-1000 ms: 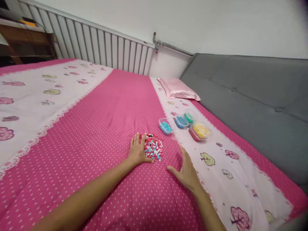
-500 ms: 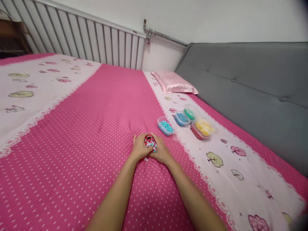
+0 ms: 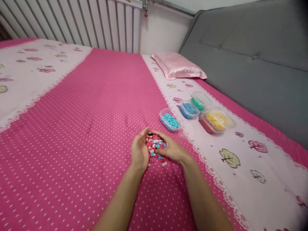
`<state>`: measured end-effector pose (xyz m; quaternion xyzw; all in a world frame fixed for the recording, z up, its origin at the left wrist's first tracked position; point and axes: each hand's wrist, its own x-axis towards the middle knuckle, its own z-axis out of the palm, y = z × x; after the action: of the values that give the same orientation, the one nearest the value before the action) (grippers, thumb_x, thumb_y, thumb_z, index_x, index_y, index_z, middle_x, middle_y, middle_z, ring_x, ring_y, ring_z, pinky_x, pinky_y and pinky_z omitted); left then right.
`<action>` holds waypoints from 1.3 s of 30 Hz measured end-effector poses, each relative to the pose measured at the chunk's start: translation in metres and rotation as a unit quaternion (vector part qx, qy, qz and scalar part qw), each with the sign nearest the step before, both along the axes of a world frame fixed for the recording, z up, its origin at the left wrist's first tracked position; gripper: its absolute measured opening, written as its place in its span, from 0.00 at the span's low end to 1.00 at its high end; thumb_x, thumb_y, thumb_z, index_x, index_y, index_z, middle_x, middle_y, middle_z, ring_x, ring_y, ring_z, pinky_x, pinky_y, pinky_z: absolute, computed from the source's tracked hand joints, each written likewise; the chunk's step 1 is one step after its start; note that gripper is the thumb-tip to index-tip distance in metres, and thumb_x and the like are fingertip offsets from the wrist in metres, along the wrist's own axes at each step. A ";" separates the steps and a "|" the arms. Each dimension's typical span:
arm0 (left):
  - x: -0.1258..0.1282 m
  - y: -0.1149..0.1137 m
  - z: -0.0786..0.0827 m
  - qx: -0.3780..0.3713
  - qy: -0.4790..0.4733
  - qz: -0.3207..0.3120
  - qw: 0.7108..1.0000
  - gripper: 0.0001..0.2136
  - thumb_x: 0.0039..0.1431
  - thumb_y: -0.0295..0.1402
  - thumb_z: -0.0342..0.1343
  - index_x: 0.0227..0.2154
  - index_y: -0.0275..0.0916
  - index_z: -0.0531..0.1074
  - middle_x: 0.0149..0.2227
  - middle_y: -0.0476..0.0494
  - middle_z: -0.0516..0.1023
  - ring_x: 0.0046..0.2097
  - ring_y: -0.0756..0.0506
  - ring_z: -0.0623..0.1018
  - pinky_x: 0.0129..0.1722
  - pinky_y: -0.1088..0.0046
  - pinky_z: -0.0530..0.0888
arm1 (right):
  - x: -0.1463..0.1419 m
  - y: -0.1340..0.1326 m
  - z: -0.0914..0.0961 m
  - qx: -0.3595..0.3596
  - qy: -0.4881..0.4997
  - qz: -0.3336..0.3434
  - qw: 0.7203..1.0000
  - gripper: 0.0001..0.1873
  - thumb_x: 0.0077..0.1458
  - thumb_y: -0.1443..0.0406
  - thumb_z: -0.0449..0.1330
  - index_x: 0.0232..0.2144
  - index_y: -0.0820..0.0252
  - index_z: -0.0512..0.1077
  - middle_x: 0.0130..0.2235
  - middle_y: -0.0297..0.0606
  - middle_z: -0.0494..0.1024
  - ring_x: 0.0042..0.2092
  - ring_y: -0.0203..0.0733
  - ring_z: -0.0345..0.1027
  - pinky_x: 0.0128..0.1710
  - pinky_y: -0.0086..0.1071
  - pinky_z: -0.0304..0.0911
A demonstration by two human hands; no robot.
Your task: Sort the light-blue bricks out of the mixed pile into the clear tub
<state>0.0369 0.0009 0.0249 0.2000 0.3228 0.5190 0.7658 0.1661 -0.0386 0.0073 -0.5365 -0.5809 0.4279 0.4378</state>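
A loose pile of small plastic pieces (image 3: 154,143), pink, white, light blue and red with a black one at the far side, lies on the dotted pink bedspread. My left hand (image 3: 140,150) stands along the pile's left edge, palm inward and fingers stretched. My right hand (image 3: 174,148) curves around the right side, its thumb and fingers apart and the thumb touching the pieces. Neither hand is closed on anything. Some fingertips are hidden at the pile's far side. Just beyond my right hand, a clear tub (image 3: 170,120) holds turquoise pieces.
To the right sit clear tubs of blue pieces (image 3: 189,109), green pieces (image 3: 198,103) and yellow pieces (image 3: 215,120); red shows beneath the yellow. Farther back lies a pink pillow (image 3: 177,65) against a grey padded headboard (image 3: 255,48). A white radiator (image 3: 96,25) lines the wall.
My hands have spread apart from a close cup around the pieces, and the pile now shows wider and looser. The view has tilted down and come nearer.
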 end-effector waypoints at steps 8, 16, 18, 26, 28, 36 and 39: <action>-0.011 -0.003 0.026 -0.015 -0.080 -0.029 0.996 0.19 0.51 0.41 0.49 0.36 0.32 0.75 0.49 0.34 0.74 0.58 0.40 0.67 0.61 0.62 0.57 | 0.004 -0.008 0.015 -0.003 0.142 -0.003 0.990 0.32 0.46 0.61 0.66 0.54 0.53 0.64 0.60 0.39 0.63 0.62 0.45 0.54 0.60 0.40 0.53; -0.022 -0.003 0.036 -0.009 -0.065 0.024 0.998 0.23 0.52 0.43 0.47 0.43 0.31 0.73 0.52 0.33 0.72 0.57 0.41 0.68 0.61 0.67 0.59 | 0.023 -0.017 0.028 0.012 0.113 -0.077 0.991 0.23 0.51 0.62 0.62 0.51 0.52 0.67 0.58 0.38 0.66 0.59 0.42 0.59 0.61 0.43 0.51; -0.022 -0.001 0.032 -0.040 -0.068 0.048 0.996 0.22 0.51 0.43 0.47 0.42 0.31 0.73 0.51 0.32 0.73 0.56 0.40 0.70 0.59 0.66 0.63 | 0.028 -0.018 0.027 0.000 0.062 -0.115 0.991 0.20 0.51 0.63 0.60 0.48 0.55 0.68 0.55 0.40 0.70 0.54 0.42 0.66 0.56 0.43 0.58; -0.026 0.004 0.022 -0.109 -0.055 0.118 0.985 0.22 0.50 0.43 0.47 0.43 0.33 0.70 0.51 0.32 0.71 0.54 0.42 0.72 0.56 0.67 0.67 | 0.040 -0.021 0.015 -0.066 -0.143 -0.215 0.964 0.09 0.43 0.69 0.60 0.31 0.61 0.74 0.30 0.36 0.78 0.32 0.37 0.72 0.36 0.32 0.67; -0.025 0.004 0.021 -0.112 -0.045 0.129 0.984 0.22 0.50 0.43 0.47 0.43 0.32 0.70 0.52 0.32 0.71 0.53 0.42 0.72 0.56 0.68 0.66 | 0.041 -0.022 0.013 -0.101 -0.168 -0.222 0.955 0.07 0.41 0.70 0.60 0.28 0.60 0.73 0.26 0.33 0.77 0.28 0.36 0.70 0.31 0.29 0.65; -0.015 0.001 0.018 -0.137 0.043 0.151 0.978 0.20 0.51 0.39 0.46 0.43 0.31 0.68 0.53 0.30 0.70 0.55 0.43 0.70 0.58 0.70 0.63 | 0.029 -0.016 0.006 -0.113 -0.167 -0.199 0.959 0.18 0.45 0.72 0.56 0.41 0.64 0.73 0.29 0.36 0.77 0.30 0.39 0.71 0.33 0.31 0.65; -0.011 -0.002 0.018 -0.144 0.054 0.141 0.978 0.18 0.53 0.38 0.45 0.43 0.32 0.68 0.53 0.32 0.70 0.55 0.44 0.70 0.59 0.70 0.62 | 0.018 -0.009 0.003 -0.094 -0.139 -0.169 0.971 0.22 0.47 0.72 0.56 0.47 0.63 0.71 0.36 0.40 0.77 0.34 0.38 0.72 0.36 0.33 0.66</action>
<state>0.0261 -0.0013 0.0427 0.0682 0.4603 0.5583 0.6869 0.1839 -0.0481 0.0104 -0.7196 -0.4943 0.3217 0.3665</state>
